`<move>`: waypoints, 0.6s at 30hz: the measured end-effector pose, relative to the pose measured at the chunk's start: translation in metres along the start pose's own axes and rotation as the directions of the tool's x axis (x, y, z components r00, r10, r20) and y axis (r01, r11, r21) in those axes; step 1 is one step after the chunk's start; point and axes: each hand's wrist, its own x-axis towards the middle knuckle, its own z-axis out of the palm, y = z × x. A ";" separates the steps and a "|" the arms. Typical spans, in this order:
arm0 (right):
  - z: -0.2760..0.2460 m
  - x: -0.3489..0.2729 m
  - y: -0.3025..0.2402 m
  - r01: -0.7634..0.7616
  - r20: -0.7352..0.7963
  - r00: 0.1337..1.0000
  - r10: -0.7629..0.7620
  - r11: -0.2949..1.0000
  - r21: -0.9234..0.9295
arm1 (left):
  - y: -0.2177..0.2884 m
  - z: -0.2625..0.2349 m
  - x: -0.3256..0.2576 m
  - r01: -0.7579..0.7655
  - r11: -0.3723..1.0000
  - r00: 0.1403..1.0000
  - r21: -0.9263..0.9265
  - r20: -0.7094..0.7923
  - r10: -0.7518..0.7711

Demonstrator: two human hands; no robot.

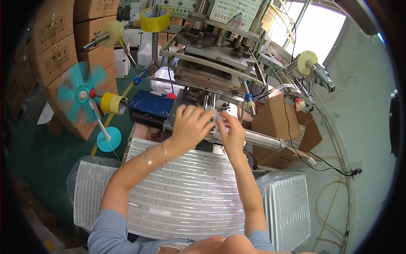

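Both hands pinch a small clear plastic piece [220, 120] on the press bed [186, 120]: left hand [191, 125] fingers curled over it, right hand [230, 131] gripping its near edge. It looks light, thin and slippery, best taken by the edges; its long axis cannot be made out. Ribbed plastic trays [186, 199] lie below the forearms.

A small turquoise fan [80, 95] spun on its stand at the left, beside stacked cardboard boxes [55, 51]. A yellow tape roll [154, 19] hung above, and another yellow roll [111, 103] sat near the fan. A blue box [151, 105] lay behind. Brown cartons [277, 120] stood at the right.
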 end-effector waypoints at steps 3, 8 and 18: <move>0.019 0.020 0.006 0.134 0.014 0.991 -0.135 0.962 -0.239 | 0.015 -0.043 -0.023 0.013 0.994 0.995 -0.107 0.104 -0.002; 0.039 0.036 0.010 0.107 -0.023 0.993 -0.119 0.946 -0.305 | 0.009 -0.101 -0.059 0.198 0.956 0.948 -0.217 0.290 -0.130; -0.017 -0.062 -0.017 -0.135 0.167 0.977 0.135 0.991 -0.011 | 0.030 -0.171 -0.116 0.645 0.721 0.672 -0.254 0.638 -0.376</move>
